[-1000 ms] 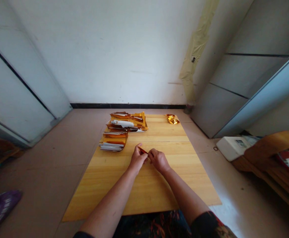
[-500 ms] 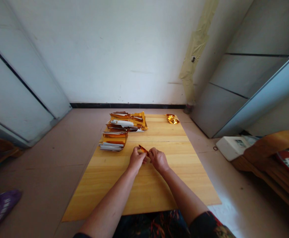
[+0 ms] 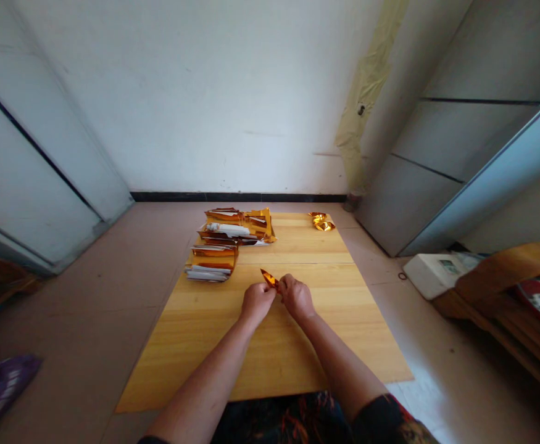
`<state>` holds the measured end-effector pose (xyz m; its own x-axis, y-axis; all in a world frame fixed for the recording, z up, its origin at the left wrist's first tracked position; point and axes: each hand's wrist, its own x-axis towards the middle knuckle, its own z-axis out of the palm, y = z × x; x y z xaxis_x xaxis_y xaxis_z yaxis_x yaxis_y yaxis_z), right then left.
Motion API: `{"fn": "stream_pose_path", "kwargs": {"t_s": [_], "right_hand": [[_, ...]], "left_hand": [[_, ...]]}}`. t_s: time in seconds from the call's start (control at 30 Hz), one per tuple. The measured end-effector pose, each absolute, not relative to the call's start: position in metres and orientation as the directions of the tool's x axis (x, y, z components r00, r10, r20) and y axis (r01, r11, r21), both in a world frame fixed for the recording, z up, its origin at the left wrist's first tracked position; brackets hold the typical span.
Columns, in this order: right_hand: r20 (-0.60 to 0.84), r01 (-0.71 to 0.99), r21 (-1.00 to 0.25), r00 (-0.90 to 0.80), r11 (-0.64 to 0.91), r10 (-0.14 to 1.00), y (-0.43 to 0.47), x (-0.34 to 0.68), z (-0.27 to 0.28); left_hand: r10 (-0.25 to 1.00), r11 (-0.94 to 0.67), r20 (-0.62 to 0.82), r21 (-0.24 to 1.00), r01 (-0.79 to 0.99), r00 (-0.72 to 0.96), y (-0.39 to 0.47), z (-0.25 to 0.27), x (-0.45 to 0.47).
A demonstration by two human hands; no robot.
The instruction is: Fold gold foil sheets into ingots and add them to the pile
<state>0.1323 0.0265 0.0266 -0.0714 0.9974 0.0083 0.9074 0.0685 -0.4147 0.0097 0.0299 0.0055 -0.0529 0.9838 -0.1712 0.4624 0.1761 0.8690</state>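
Between my two hands, over the middle of the table, is a folded piece of gold foil paper with a pointed end sticking out toward the far left. My left hand is closed on its near part, the fingertips pressed together there. From the other side my right hand pinches the same piece, and its fingers cover the right end. At the far right corner lie folded shiny gold foil pieces. Stacks of gold foil sheets with white backs lie at the table's far left.
The wooden table stands before a white wall. A grey cabinet is on the right, with a white box and a wooden seat nearer. A purple bag lies on the floor at left.
My left hand has turned over, its fingers now closed at the near part of the foil paper. More of the pointed end shows. My right hand has hardly moved.
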Motion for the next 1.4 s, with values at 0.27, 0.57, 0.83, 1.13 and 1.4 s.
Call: {"fn": "stream_pose_path", "kwargs": {"t_s": [0.27,0.57,0.83,1.13,1.4], "right_hand": [[-0.009,0.892,-0.451,-0.033,0.025,0.999,0.029,0.134,0.028],[-0.047,0.763,-0.646,-0.056,0.012,0.997,0.038,0.143,0.024],[-0.121,0.719,-0.694,-0.061,-0.041,0.991,0.041,0.147,0.024],[-0.112,0.759,-0.651,-0.082,-0.010,0.990,0.040,0.149,0.026],[0.020,0.701,-0.711,-0.062,0.058,0.998,0.045,0.151,0.032]], "left_hand": [[0.959,0.276,-0.282,0.912,0.304,-0.024,0.028,0.010,0.008],[0.940,0.316,-0.336,0.922,0.226,0.057,0.028,0.020,0.004],[0.946,0.293,-0.318,0.921,0.257,0.065,0.029,0.016,0.005],[0.952,0.274,-0.305,0.894,0.354,0.033,0.029,0.014,0.008],[0.951,0.254,-0.305,0.865,0.434,0.052,0.029,0.011,0.011]]}}
